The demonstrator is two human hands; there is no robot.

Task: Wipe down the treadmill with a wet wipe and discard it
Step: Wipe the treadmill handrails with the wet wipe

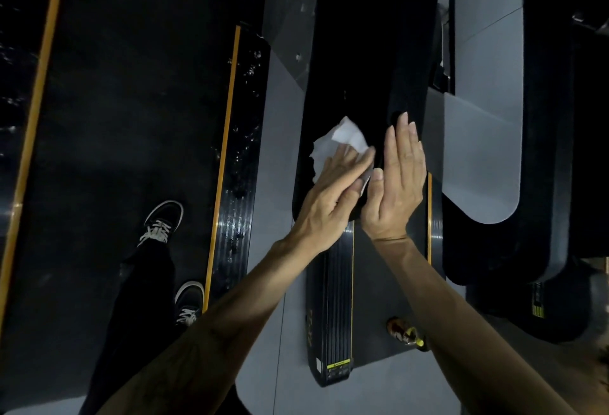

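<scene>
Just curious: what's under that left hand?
A white wipe, pressed flat against a black treadmill panel by the left hand. Part of the wipe sticks out past the fingers; the rest is hidden beneath the hand.

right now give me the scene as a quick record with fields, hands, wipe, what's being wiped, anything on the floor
left hand: fingers straight, pressing the wet wipe flat against the black treadmill panel
right hand: fingers straight, laid flat on the same panel beside the left hand, holding nothing
wet wipe: white, crumpled, sticking out beyond the left hand's fingertips
treadmill panel: black, long, sloping away from the camera
floor: grey; small bottle with a yellow cap lies by the right forearm
feet: dark sneakers with white laces on the neighbouring belt
</scene>
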